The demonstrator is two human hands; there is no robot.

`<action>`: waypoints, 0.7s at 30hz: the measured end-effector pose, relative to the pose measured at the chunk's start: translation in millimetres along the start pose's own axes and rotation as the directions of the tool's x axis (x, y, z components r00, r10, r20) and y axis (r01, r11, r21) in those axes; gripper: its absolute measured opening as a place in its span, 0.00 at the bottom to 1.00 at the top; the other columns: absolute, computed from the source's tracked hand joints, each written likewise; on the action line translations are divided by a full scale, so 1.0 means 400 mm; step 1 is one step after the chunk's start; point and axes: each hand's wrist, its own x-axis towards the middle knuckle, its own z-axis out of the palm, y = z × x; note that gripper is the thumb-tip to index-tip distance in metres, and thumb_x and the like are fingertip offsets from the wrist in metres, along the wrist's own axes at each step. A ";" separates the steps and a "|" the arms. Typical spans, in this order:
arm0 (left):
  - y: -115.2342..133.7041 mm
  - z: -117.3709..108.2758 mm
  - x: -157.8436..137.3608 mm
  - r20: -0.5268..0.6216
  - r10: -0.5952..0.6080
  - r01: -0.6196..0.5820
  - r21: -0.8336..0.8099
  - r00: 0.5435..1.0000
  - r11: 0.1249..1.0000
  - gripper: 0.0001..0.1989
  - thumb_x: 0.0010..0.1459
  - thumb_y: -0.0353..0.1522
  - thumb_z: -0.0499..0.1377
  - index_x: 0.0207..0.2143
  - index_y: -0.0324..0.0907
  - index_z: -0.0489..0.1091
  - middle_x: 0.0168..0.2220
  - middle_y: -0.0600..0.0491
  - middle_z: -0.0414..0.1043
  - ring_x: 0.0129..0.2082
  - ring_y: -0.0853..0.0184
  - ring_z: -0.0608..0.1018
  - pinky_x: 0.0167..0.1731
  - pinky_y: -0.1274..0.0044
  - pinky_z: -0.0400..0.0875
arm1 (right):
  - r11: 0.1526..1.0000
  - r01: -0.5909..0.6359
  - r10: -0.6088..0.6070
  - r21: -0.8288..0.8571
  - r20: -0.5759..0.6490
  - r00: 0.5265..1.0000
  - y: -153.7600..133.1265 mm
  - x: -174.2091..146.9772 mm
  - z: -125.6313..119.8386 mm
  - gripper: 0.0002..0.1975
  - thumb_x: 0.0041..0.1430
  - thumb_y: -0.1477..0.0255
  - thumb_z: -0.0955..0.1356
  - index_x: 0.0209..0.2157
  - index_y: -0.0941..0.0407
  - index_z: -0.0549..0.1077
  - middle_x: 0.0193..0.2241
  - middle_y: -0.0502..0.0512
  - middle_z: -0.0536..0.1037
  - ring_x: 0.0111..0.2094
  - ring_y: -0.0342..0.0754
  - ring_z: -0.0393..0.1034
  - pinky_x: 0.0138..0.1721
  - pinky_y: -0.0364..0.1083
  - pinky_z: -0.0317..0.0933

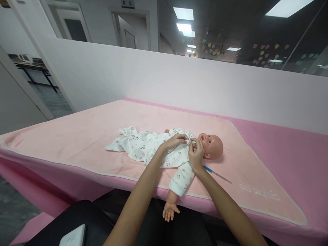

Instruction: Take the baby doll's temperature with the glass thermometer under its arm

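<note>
A baby doll [214, 146] lies on its back, head to the right, dressed in a white printed romper [142, 145]. At the romper's neckline my left hand [176, 140] pinches the fabric edge with its fingertips. Close beside it, just below the doll's chin, my right hand [196, 152] is closed on the same collar area. A small fastening seems to sit between the fingertips, too small to make out. One doll arm hangs over the table's front edge, its hand [170, 209] palm up. The other doll hand [167, 131] shows at the far side.
A thin pen-like stick with a blue end [216, 173] lies right of the doll, near my right wrist. A peach blanket [84, 133] covers the pink table [287, 150]. Behind rises a white partition [179, 78]. A white box-like object [73, 236] rests at lower left.
</note>
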 end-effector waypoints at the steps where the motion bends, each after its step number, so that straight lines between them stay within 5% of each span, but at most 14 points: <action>1: 0.000 0.000 0.000 -0.002 -0.004 0.004 -0.003 1.000 1.000 0.06 0.45 0.30 0.55 0.27 0.37 0.69 0.27 0.54 0.66 0.31 0.69 0.67 0.33 0.78 0.60 | 1.000 0.008 -0.008 0.001 -0.008 1.000 -0.002 0.000 0.000 0.07 0.57 0.73 0.60 0.34 0.57 0.68 0.32 0.55 0.70 0.30 0.44 0.65 0.29 0.43 0.61; 21: -0.001 0.001 0.001 -0.049 -0.009 0.009 -0.006 0.999 1.000 0.09 0.48 0.32 0.56 0.31 0.36 0.71 0.31 0.51 0.71 0.34 0.67 0.71 0.38 0.76 0.63 | 0.990 0.122 -0.119 -0.077 0.047 0.992 -0.002 -0.003 0.006 0.09 0.54 0.77 0.60 0.37 0.56 0.67 0.29 0.52 0.68 0.28 0.43 0.61 0.33 0.45 0.61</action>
